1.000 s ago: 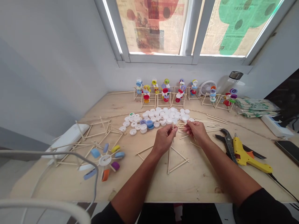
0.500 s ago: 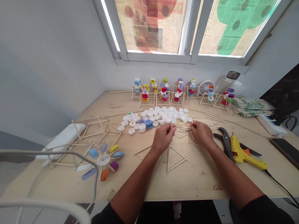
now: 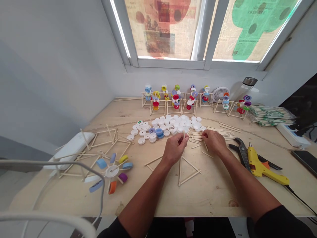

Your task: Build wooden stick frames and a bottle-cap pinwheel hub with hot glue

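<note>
The left hand's grip point(image 3: 174, 149) is closed on a thin upright wooden stick point(image 3: 183, 134). Just right of it, the right hand's grip point(image 3: 214, 142) is nearly shut at a loose pile of pale wooden sticks point(image 3: 195, 137); whether it holds one, I cannot tell. White plastic bottle caps point(image 3: 173, 121) lie just beyond the grips.

Left hand point(image 3: 174, 149): raised, fingers curled inward, thumb pressed against them. Right hand point(image 3: 215, 142): fingertips pinched together, angled downward. Left forearm point(image 3: 146, 188), right forearm point(image 3: 247, 188): bare, extended forward, converging
</note>
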Demonstrator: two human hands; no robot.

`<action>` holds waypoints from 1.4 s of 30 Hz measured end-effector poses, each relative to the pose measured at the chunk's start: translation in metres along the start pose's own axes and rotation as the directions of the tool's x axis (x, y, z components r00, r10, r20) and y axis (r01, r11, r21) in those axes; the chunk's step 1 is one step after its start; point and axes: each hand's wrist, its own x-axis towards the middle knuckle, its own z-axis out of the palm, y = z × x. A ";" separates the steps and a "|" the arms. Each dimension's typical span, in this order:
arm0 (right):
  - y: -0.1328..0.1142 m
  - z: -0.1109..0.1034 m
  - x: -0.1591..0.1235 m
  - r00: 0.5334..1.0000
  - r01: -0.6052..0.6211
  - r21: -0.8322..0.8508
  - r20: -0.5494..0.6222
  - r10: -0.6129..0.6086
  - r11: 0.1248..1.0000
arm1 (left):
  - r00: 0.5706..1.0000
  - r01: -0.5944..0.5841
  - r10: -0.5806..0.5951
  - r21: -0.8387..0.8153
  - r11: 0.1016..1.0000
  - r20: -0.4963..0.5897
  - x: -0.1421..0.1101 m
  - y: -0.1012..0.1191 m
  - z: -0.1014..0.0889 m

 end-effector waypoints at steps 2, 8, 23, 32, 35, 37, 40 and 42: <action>0.001 0.000 0.003 1.000 0.008 -0.005 0.016 -0.008 1.000 | 1.000 0.002 -0.002 -0.001 1.000 0.000 0.000 0.000 0.000; 0.002 -0.002 0.010 0.997 0.044 -0.018 0.061 -0.043 0.999 | 1.000 -0.004 0.004 0.011 1.000 -0.002 -0.001 0.001 0.000; 0.001 -0.006 0.003 0.993 0.116 0.041 0.008 -0.117 0.992 | 1.000 0.014 -0.014 -0.016 1.000 -0.013 0.000 -0.001 0.001; -0.022 -0.005 -0.035 0.966 0.241 0.224 -0.151 -0.211 0.944 | 0.975 0.217 -0.223 -0.298 0.929 0.013 0.001 -0.005 0.008; -0.029 0.001 -0.043 0.951 0.292 0.320 -0.195 -0.239 0.901 | 0.971 0.236 -0.235 -0.339 0.911 0.044 0.001 -0.004 0.009; -0.031 0.005 -0.045 0.950 0.297 0.364 -0.206 -0.235 0.883 | 0.974 0.222 -0.220 -0.333 0.916 0.046 0.002 -0.004 0.008; -0.032 0.011 -0.045 0.952 0.278 0.383 -0.235 -0.198 0.881 | 0.987 0.160 -0.158 -0.264 0.951 0.030 0.002 -0.004 0.007; -0.032 0.013 -0.046 0.940 0.297 0.331 -0.267 -0.213 0.896 | 0.995 0.100 -0.098 -0.176 0.979 0.019 0.001 -0.004 0.006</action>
